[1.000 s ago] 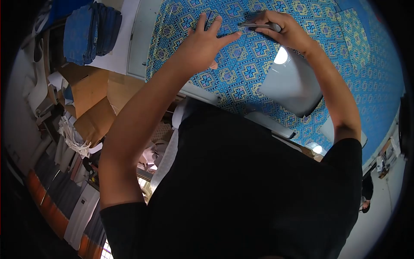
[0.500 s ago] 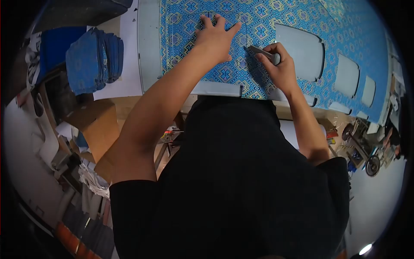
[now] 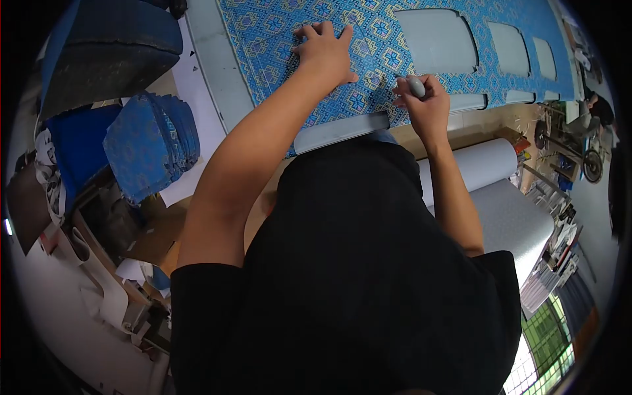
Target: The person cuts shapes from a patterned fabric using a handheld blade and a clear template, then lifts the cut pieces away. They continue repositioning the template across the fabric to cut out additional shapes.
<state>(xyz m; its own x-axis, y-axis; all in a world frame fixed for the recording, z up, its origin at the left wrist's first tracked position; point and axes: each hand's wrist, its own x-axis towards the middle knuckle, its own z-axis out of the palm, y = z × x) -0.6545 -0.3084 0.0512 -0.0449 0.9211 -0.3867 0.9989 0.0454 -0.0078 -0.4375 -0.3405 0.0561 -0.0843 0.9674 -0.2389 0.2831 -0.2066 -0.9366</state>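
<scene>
Blue patterned fabric (image 3: pixel 263 39) lies over the grey work table (image 3: pixel 214 59), with several rounded openings cut in it. My left hand (image 3: pixel 326 52) rests on this fabric with its fingers spread, holding nothing. To its right, my right hand (image 3: pixel 424 105) is closed around a grey-handled cutter (image 3: pixel 416 87), close to the fabric's near edge and below the largest opening (image 3: pixel 438 41). The cutter's blade cannot be made out. A bare grey strip (image 3: pixel 342 131) shows along the near edge between my hands.
Left of the table, a stack of cut blue pieces (image 3: pixel 141 148) sits on white paper (image 3: pixel 181 187). Behind it is a dark padded item (image 3: pixel 118 33). Large grey rolls (image 3: pixel 471 168) lie below the table at the right. A cardboard box (image 3: pixel 155 240) stands lower left.
The view has turned and shifted. My right hand has drawn the cutter toward the fabric's near edge. My left hand remains spread on the fabric.
</scene>
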